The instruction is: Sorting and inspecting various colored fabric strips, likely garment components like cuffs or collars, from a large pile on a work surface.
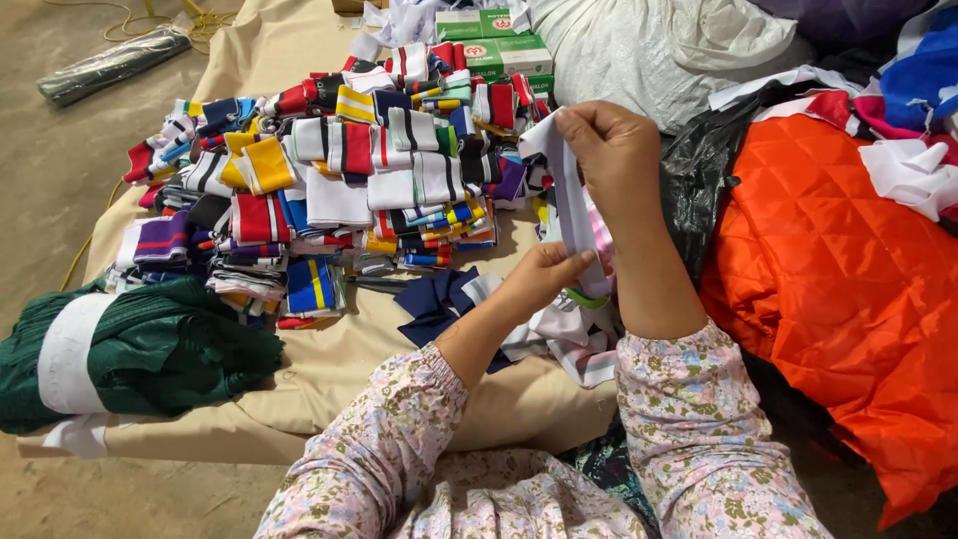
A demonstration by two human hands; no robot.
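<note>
Hands meet over a long white knitted strip (571,205) at a floor-level sorting spot, where a person in floral sleeves works beside a heap of folded striped trims (339,170). The right hand (617,160) pinches the strip's upper end between thumb and bent fingers, holding it raised above the tan cloth (329,369); the left hand (544,279) nips the lower end between thumb and fingertips, just over a small pile of loose pieces that includes a navy scrap (434,304). The strip hangs taut and nearly upright between the two grips, so the work appears to be at the straightening stage, before a fold; a judgement only, but folding it would call for bringing the two ends together without losing either pinch. Room is tight on the right, where an orange quilted fabric (848,289) and a black plastic bag (704,170) press close to the forearm. Open cloth lies in front of the left forearm, between the trims and a green knit roll (150,349) with a white band, which sits at the cloth's near left edge. Green boxes (504,50) and a white sack (649,50) close off the far side, behind the heap.
</note>
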